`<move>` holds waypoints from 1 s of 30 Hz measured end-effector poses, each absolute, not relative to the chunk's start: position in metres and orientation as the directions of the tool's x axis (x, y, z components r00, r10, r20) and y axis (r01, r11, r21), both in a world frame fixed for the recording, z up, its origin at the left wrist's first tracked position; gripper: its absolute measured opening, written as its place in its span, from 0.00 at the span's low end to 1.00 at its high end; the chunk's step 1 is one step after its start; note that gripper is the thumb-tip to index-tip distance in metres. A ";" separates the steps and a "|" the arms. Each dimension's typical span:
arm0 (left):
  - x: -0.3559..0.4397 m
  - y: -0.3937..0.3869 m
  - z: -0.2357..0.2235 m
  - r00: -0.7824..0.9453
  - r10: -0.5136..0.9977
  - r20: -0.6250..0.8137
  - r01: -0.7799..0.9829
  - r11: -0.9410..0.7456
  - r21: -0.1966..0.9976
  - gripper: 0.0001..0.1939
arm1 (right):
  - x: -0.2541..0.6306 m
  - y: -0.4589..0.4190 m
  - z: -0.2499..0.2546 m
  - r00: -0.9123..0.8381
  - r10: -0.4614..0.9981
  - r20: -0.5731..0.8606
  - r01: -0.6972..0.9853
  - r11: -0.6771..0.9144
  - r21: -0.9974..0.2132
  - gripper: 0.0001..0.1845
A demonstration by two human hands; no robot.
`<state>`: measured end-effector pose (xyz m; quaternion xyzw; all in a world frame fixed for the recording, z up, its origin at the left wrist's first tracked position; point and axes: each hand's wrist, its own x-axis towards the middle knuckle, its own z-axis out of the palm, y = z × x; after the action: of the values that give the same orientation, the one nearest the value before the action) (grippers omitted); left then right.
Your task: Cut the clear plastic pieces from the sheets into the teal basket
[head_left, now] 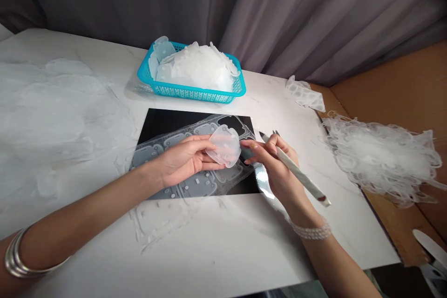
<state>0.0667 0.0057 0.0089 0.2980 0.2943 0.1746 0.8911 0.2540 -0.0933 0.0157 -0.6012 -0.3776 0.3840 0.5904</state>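
My left hand [185,160] holds a translucent rounded silicone piece [225,145] by its edge, fingers closed on it, above a black mat [159,123]. On the mat lies a clear moulded sheet [195,181] with several cut-outs. My right hand [275,165] grips a taped tweezer-like tool [296,172], its tip pointing up and left, while the fingertips touch the right edge of the silicone piece.
A turquoise basket [190,91] heaped with translucent pieces stands behind the mat. Clear sheets [59,111] lie piled at left. A tangle of trimmed clear scrap [380,158] sits on brown cardboard at right, more scrap [303,93] near the table's back edge. Grey curtain behind.
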 end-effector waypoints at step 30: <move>0.054 0.009 0.002 0.730 0.547 -0.410 -0.171 0.727 0.665 0.27 | 0.285 0.040 0.044 0.527 0.716 0.458 0.415 0.254 -0.874 0.21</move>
<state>0.0541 0.0092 0.0018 0.3079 0.3054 0.2046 0.8775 0.2845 0.0404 0.0443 -0.5993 -0.4716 0.1183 0.6360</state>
